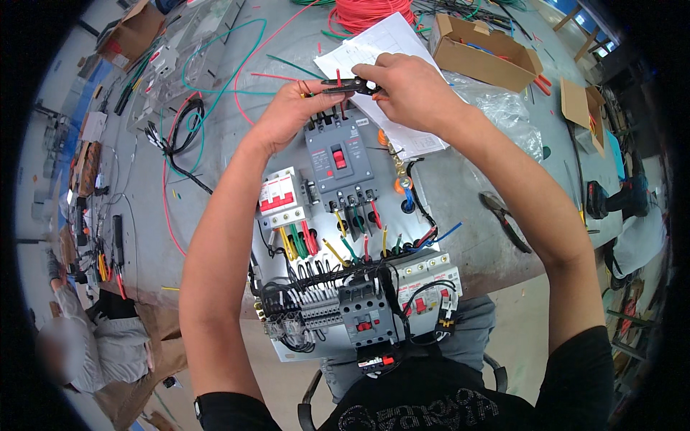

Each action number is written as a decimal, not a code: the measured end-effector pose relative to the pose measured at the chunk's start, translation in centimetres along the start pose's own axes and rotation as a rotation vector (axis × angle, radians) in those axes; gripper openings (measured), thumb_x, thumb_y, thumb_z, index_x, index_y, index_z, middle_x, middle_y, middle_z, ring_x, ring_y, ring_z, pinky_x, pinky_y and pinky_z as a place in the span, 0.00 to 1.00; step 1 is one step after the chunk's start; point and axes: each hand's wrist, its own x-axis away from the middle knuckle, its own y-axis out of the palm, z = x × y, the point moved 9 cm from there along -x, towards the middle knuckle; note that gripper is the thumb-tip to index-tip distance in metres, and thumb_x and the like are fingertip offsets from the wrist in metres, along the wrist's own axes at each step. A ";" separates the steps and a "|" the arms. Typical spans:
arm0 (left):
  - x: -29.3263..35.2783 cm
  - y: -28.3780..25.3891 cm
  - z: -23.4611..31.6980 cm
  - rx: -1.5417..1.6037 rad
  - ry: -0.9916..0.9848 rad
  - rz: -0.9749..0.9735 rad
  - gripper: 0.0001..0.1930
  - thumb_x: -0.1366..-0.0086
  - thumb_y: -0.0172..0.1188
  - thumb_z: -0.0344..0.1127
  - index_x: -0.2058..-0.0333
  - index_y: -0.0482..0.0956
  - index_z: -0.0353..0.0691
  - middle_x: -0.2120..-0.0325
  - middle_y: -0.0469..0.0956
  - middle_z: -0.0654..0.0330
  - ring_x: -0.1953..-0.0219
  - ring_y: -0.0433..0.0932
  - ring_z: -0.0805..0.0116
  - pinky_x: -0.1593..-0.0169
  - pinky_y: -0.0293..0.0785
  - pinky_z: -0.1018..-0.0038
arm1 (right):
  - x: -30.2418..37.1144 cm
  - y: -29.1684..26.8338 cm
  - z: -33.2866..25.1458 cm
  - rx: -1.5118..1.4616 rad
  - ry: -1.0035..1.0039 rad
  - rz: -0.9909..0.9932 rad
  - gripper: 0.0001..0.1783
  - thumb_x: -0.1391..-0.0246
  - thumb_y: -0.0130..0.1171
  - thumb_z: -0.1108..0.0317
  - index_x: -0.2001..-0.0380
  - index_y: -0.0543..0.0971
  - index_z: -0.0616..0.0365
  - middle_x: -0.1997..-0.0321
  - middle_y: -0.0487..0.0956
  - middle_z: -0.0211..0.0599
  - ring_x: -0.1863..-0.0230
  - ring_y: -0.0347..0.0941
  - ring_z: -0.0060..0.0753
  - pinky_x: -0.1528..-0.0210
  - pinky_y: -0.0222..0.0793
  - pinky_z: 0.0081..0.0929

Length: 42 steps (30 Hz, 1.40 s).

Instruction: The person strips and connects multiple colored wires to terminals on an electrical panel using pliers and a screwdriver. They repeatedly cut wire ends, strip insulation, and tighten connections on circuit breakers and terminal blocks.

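In my right hand (413, 90) is a black wire stripper (348, 86), its jaws pointing left over the top of a grey moulded-case breaker (339, 159). A red wire (338, 75) rises from the breaker's upper terminals and crosses the tool's jaws. My left hand (291, 115) pinches at that wire from the left, its fingertips partly hiding it. The breaker sits on a white mounting plate (420, 183), next to a smaller white breaker (282, 197) with red levers. Short yellow, green and red wire ends stick up below both.
A black contactor (365, 312) and white breakers (425, 291) line the plate's near end, over my lap. Right of it lie pliers (505, 221). Paper sheets (381, 50), a cardboard box (485, 54) and a red wire coil (370, 14) lie beyond. A person (100, 345) is at left.
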 end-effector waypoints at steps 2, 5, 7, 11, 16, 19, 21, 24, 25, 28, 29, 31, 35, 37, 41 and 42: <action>0.0 0.0 -0.1 -0.003 -0.006 -0.007 0.12 0.28 0.67 0.36 0.51 0.90 0.39 0.61 0.88 0.67 0.60 0.82 0.81 0.53 0.78 0.79 | 0.1 0.0 0.0 -0.012 0.001 0.004 0.20 0.45 0.70 0.67 0.47 0.84 0.52 0.60 0.83 0.45 0.55 0.83 0.52 0.53 0.78 0.48; -0.1 0.2 0.0 0.008 -0.003 -0.022 0.13 0.28 0.68 0.37 0.51 0.89 0.38 0.61 0.88 0.67 0.61 0.82 0.81 0.53 0.78 0.79 | 0.1 0.0 0.3 -0.031 0.006 0.005 0.20 0.44 0.70 0.67 0.47 0.84 0.52 0.61 0.83 0.45 0.56 0.83 0.52 0.54 0.78 0.48; -0.1 0.2 0.1 -0.003 0.010 -0.017 0.13 0.28 0.68 0.38 0.50 0.89 0.38 0.61 0.88 0.67 0.61 0.82 0.81 0.54 0.78 0.79 | 0.1 0.0 0.3 -0.041 0.003 0.008 0.20 0.44 0.70 0.67 0.47 0.84 0.51 0.61 0.83 0.45 0.56 0.83 0.52 0.54 0.78 0.48; 0.0 0.2 0.2 -0.006 0.004 -0.006 0.13 0.28 0.68 0.38 0.50 0.89 0.38 0.61 0.88 0.67 0.61 0.82 0.82 0.54 0.79 0.78 | 0.1 0.0 0.3 -0.035 -0.001 0.021 0.20 0.44 0.69 0.67 0.47 0.84 0.50 0.61 0.83 0.45 0.56 0.83 0.52 0.54 0.78 0.48; 0.0 0.1 0.0 0.005 -0.017 -0.002 0.14 0.28 0.68 0.38 0.50 0.89 0.38 0.61 0.88 0.67 0.61 0.82 0.82 0.54 0.79 0.78 | 0.1 0.1 0.4 -0.020 0.009 0.027 0.20 0.45 0.69 0.68 0.47 0.84 0.49 0.62 0.82 0.43 0.58 0.83 0.51 0.56 0.79 0.47; -0.2 0.0 -0.2 0.012 -0.009 0.002 0.13 0.28 0.69 0.38 0.51 0.89 0.38 0.62 0.88 0.67 0.62 0.82 0.82 0.54 0.79 0.79 | 0.1 0.0 0.4 -0.017 -0.004 0.044 0.20 0.45 0.70 0.68 0.47 0.84 0.48 0.62 0.82 0.42 0.59 0.83 0.50 0.58 0.79 0.46; -0.2 0.0 -0.2 0.020 -0.014 -0.003 0.13 0.28 0.69 0.38 0.51 0.89 0.37 0.62 0.88 0.68 0.62 0.82 0.82 0.54 0.79 0.79 | 0.1 -0.2 0.4 -0.008 -0.013 0.060 0.20 0.46 0.70 0.68 0.48 0.84 0.48 0.63 0.82 0.40 0.60 0.83 0.49 0.59 0.79 0.45; -0.3 0.1 -0.3 0.034 -0.023 -0.011 0.13 0.28 0.69 0.38 0.51 0.89 0.37 0.63 0.88 0.67 0.62 0.82 0.82 0.54 0.79 0.79 | -0.2 -0.2 0.5 0.057 -0.019 0.048 0.19 0.47 0.71 0.68 0.50 0.84 0.47 0.64 0.81 0.39 0.60 0.83 0.48 0.60 0.79 0.44; -0.3 0.1 -0.3 0.039 -0.026 -0.014 0.13 0.28 0.69 0.38 0.51 0.89 0.37 0.63 0.88 0.67 0.62 0.82 0.82 0.54 0.79 0.79 | -0.2 -0.3 0.3 0.072 -0.033 0.056 0.19 0.48 0.71 0.68 0.51 0.84 0.47 0.65 0.81 0.39 0.60 0.83 0.48 0.60 0.79 0.44; -0.1 0.1 -0.2 0.035 -0.023 -0.006 0.13 0.28 0.69 0.39 0.51 0.89 0.38 0.62 0.88 0.68 0.61 0.82 0.81 0.53 0.79 0.78 | -0.2 -0.8 -0.2 0.115 -0.089 0.094 0.19 0.48 0.70 0.69 0.52 0.84 0.47 0.65 0.81 0.38 0.61 0.83 0.47 0.61 0.78 0.45; -0.1 0.0 -0.3 0.018 -0.026 -0.007 0.13 0.28 0.69 0.39 0.51 0.90 0.37 0.62 0.88 0.68 0.61 0.82 0.81 0.53 0.78 0.77 | -0.3 -0.8 -0.2 0.124 -0.119 0.117 0.18 0.48 0.70 0.69 0.52 0.84 0.47 0.65 0.81 0.39 0.61 0.83 0.47 0.61 0.78 0.45; -0.1 -0.1 -0.4 -0.017 -0.033 -0.008 0.14 0.28 0.69 0.40 0.52 0.90 0.37 0.61 0.88 0.68 0.59 0.81 0.80 0.51 0.78 0.77 | -0.5 -1.3 0.4 0.060 -0.126 0.192 0.20 0.48 0.69 0.71 0.50 0.84 0.45 0.64 0.82 0.37 0.61 0.83 0.46 0.59 0.78 0.44; 0.3 0.1 0.6 -0.007 0.002 0.017 0.15 0.28 0.69 0.41 0.52 0.89 0.36 0.59 0.88 0.65 0.57 0.81 0.78 0.48 0.78 0.76 | -2.9 -6.9 9.8 -0.681 0.265 0.443 0.11 0.41 0.64 0.65 0.55 0.85 0.48 0.59 0.86 0.34 0.61 0.81 0.36 0.57 0.76 0.38; 0.4 0.2 0.2 -0.028 -0.001 0.042 0.15 0.28 0.68 0.42 0.51 0.89 0.36 0.58 0.88 0.65 0.57 0.82 0.77 0.47 0.78 0.76 | -3.4 -10.1 14.1 -1.536 0.571 0.579 0.13 0.35 0.53 0.73 0.50 0.77 0.63 0.72 0.79 0.35 0.73 0.76 0.29 0.69 0.75 0.25; 0.3 -0.1 1.0 -0.075 0.030 0.057 0.16 0.28 0.68 0.42 0.50 0.88 0.36 0.56 0.88 0.64 0.54 0.82 0.76 0.44 0.77 0.75 | -1.2 -10.9 13.2 -1.082 0.497 0.221 0.19 0.37 0.63 0.58 0.52 0.81 0.62 0.63 0.84 0.38 0.67 0.79 0.30 0.61 0.78 0.31; 0.5 -0.3 1.1 -0.070 0.040 0.073 0.16 0.28 0.68 0.42 0.50 0.88 0.36 0.56 0.88 0.64 0.53 0.82 0.75 0.44 0.76 0.74 | 0.6 -10.0 11.2 -0.806 0.491 0.156 0.24 0.39 0.68 0.50 0.50 0.84 0.58 0.60 0.84 0.32 0.61 0.79 0.24 0.57 0.74 0.29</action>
